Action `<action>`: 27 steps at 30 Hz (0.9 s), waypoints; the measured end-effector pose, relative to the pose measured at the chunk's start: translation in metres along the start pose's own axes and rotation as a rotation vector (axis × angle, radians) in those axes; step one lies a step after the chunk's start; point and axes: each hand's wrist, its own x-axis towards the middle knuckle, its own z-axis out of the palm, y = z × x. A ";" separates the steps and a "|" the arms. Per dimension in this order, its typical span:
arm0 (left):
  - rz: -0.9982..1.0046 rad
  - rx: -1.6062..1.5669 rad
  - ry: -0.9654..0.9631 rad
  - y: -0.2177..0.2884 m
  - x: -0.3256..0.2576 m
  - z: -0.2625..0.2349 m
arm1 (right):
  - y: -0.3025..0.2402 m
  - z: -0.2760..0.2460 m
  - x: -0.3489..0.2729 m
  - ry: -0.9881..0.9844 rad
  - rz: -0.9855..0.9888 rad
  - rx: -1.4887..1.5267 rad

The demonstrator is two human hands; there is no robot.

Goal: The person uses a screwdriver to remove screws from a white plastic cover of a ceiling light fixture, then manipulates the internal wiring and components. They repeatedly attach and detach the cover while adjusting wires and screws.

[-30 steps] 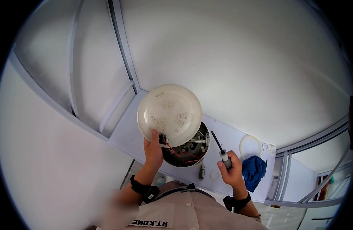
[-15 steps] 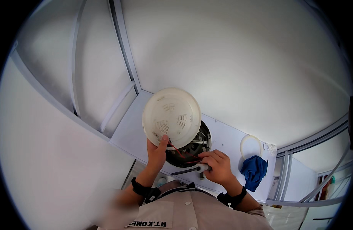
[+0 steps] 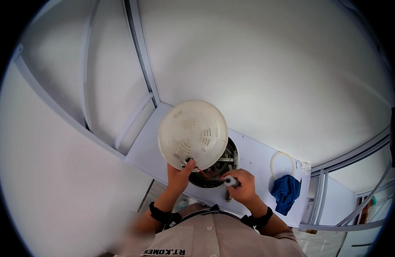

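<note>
My left hand (image 3: 179, 177) grips the near edge of a round cream plastic cover (image 3: 193, 132) with vent slots, thumb on its face. The cover is tilted up over a round, dark, open appliance body (image 3: 204, 180) with metal parts inside. Red wires (image 3: 201, 171) run from the cover's near edge toward the body. My right hand (image 3: 243, 187) is closed around the grey handle of a screwdriver (image 3: 232, 181), at the body's near right side. The screwdriver's shaft is hard to make out against the dark interior.
On the white table (image 3: 257, 150) lie a blue cloth (image 3: 286, 192) and a pale ring (image 3: 271, 166) to the right. A metal strip (image 3: 228, 196) shows below my right hand. Metal frame posts (image 3: 144, 64) and white panels enclose the table.
The screwdriver has turned: its shaft pointed left across the near side of the body before, and now its handle end faces up toward me. The cover has shifted slightly nearer.
</note>
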 end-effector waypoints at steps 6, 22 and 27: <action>-0.009 -0.094 -0.024 0.002 -0.002 0.006 | 0.004 0.004 -0.002 0.210 0.404 0.231; -0.097 -0.048 -0.168 0.010 -0.005 0.024 | -0.014 0.013 0.019 0.104 0.149 0.101; -0.116 -0.039 -0.173 0.011 -0.005 0.028 | -0.012 0.015 0.018 0.086 0.269 0.082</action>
